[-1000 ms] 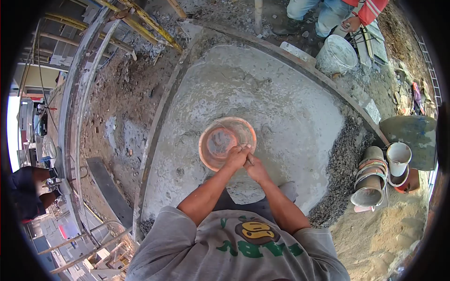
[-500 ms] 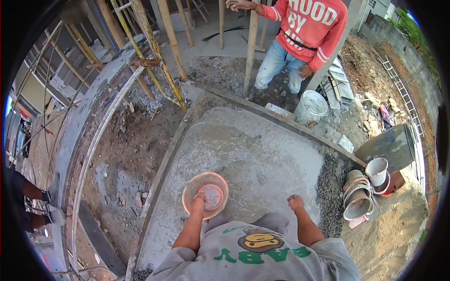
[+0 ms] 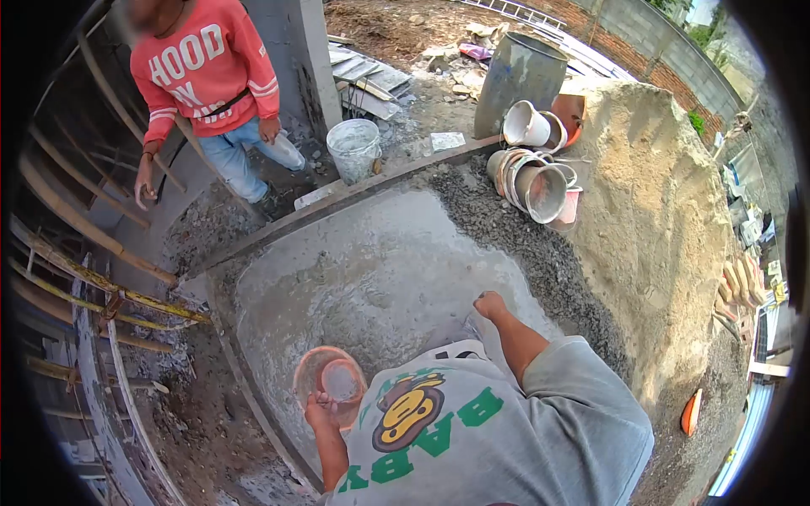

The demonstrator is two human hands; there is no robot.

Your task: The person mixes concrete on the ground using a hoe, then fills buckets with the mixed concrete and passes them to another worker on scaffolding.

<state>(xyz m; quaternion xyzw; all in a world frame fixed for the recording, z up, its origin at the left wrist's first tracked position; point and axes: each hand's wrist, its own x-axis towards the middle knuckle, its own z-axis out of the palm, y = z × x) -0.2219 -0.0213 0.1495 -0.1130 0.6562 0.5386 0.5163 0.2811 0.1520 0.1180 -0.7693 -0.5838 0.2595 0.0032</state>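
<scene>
An orange bucket (image 3: 306, 368) hangs low at my left side, its open mouth facing up and pale grey residue on its inner bottom. My left hand (image 3: 321, 411) grips the near side of its rim. My right hand (image 3: 488, 304) is curled into a fist above the wet grey cement (image 3: 371, 253), apart from any tool or container, and nothing shows in it. The cement spreads inside a low rectangular border, and I stand at its near side.
Dark gravelly mix (image 3: 540, 270) borders the cement on the right, beside a sand pile (image 3: 650, 253). Stacked buckets (image 3: 540, 190) and a large drum (image 3: 521, 84) stand beyond. A co-worker in a red sweatshirt (image 3: 207, 67) stands near a whitish bucket (image 3: 354, 150). Poles (image 3: 93, 223) crowd the left.
My view has swung to the right, bringing the sand pile into sight. My left hand still holds the bucket, and my right hand stays closed. The co-worker's raised arm has come down.
</scene>
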